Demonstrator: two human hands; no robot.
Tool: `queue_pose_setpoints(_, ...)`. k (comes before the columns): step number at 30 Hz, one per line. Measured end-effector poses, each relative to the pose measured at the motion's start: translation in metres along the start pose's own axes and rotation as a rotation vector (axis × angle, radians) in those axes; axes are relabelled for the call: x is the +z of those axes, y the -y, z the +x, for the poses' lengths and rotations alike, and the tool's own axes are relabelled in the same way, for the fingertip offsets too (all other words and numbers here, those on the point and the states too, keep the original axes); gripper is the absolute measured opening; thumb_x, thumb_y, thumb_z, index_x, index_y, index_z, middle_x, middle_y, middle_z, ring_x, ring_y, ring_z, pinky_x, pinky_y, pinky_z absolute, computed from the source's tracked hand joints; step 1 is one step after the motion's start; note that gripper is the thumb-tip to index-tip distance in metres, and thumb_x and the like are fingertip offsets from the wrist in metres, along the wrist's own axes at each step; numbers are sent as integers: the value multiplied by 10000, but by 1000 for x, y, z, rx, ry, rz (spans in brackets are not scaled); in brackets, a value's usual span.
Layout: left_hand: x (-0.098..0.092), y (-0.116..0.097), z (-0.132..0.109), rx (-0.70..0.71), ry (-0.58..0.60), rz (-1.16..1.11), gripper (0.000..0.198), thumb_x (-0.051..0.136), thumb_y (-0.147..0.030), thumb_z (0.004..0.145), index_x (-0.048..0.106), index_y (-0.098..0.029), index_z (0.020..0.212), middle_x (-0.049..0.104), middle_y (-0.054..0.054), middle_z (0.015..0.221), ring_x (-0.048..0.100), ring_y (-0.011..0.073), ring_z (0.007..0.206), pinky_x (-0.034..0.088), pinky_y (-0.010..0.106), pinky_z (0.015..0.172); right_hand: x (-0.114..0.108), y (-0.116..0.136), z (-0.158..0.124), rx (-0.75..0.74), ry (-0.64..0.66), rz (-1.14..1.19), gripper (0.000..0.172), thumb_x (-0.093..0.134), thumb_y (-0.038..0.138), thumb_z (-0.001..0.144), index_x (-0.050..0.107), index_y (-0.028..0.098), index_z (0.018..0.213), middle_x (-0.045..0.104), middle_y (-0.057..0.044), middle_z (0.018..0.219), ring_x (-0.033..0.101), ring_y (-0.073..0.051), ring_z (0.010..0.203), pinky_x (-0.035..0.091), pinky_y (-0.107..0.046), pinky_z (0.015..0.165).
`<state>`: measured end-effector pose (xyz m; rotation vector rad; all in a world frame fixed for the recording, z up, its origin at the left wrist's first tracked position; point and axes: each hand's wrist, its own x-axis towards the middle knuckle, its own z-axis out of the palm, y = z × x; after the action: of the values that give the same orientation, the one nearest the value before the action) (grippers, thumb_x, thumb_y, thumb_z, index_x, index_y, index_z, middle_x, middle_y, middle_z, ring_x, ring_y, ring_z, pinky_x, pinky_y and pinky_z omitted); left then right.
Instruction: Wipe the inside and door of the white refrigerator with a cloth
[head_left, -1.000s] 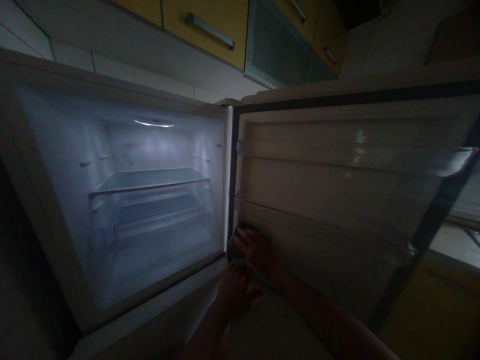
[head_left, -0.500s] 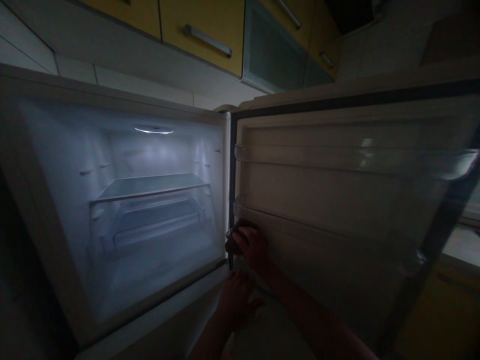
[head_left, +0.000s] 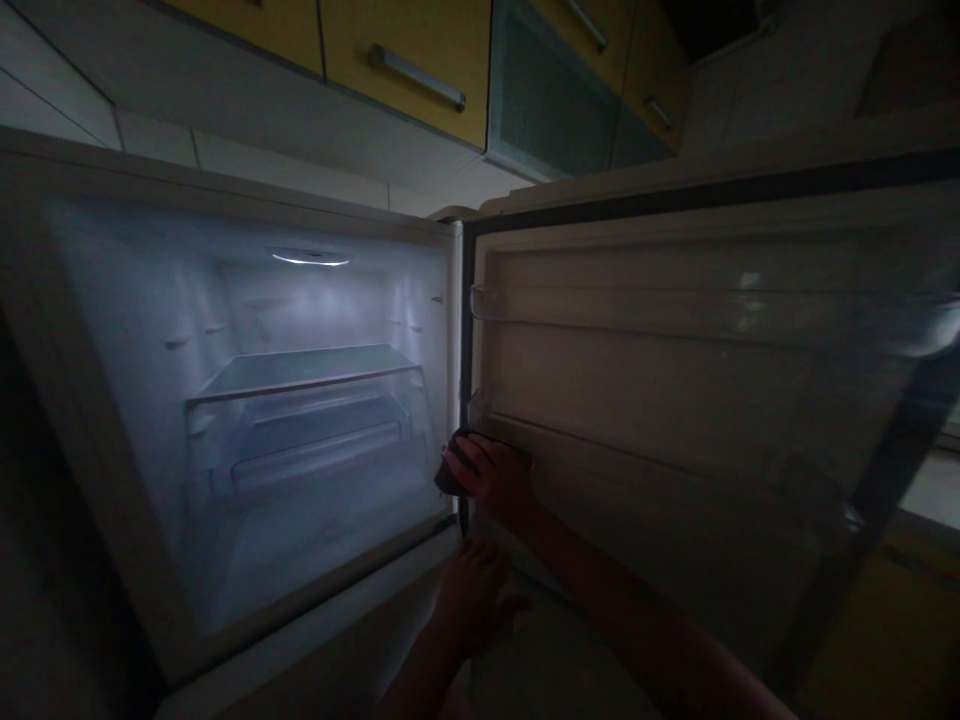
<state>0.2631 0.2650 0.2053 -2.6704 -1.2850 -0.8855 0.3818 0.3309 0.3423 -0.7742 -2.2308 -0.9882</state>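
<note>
A fridge stands open in a dim kitchen, its lit compartment (head_left: 300, 400) on the left and its door (head_left: 675, 400) swung out to the right. My right hand (head_left: 491, 480) is closed on a dark cloth (head_left: 448, 470) and presses it against the hinge edge between compartment and door, below the lower door shelf (head_left: 637, 450). My left hand (head_left: 472, 590) rests flat, fingers spread, on the fridge's lower front edge just beneath the right hand.
Inside the compartment are a glass shelf (head_left: 300, 372) and a clear drawer (head_left: 315, 445). An upper door shelf (head_left: 675, 310) runs across the door. Yellow wall cabinets (head_left: 405, 60) with bar handles hang above. A pale counter (head_left: 930, 490) shows at the far right.
My right hand has moved the cloth up and to the left along the hinge edge. My left hand has stayed at the lower front edge.
</note>
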Motion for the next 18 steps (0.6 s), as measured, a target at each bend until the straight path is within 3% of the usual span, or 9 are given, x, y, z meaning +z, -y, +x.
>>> queue_pose_setpoints(5, 5, 5, -1, -2, -23, -33, 545, 846, -615, 852, 745, -227, 1222, 791, 124, 1228, 732, 347, 1118, 575, 515, 991, 20, 25, -10, -40, 222, 82, 272, 588, 241, 1093, 708, 196, 1333, 656, -122, 1465, 577, -264, 1332, 484, -404, 1058)
queue_pose_setpoints(10, 0, 2, -2, -9, -52, -65, 556, 867, -555, 854, 743, -227, 1286, 797, 130, 1257, 740, 373, 1149, 583, 549, 1024, 26, 37, -24, -88, 299, 131, 126, 673, 282, 1048, 764, 206, 1090, 737, -71, 1229, 634, -238, 1116, 501, -390, 952)
queue_pose_setpoints(14, -8, -2, 1, -8, -33, -53, 563, 875, -582, 836, 742, -224, 1249, 792, 123, 1247, 729, 359, 1144, 572, 523, 1026, 13, 22, -11, -106, 292, 131, 152, 655, 260, 1060, 757, 219, 1164, 720, -85, 1293, 615, -247, 1135, 482, -397, 947)
queue_pose_setpoints(18, -7, -3, 1, -25, 10, -12, 467, 828, -618, 870, 740, -221, 1101, 795, 88, 1134, 730, 323, 1077, 562, 504, 999, -2, 4, 9, 70, 111, 93, 344, 624, 274, 1077, 686, 283, 1415, 649, -106, 1469, 556, -290, 1280, 466, -440, 1030)
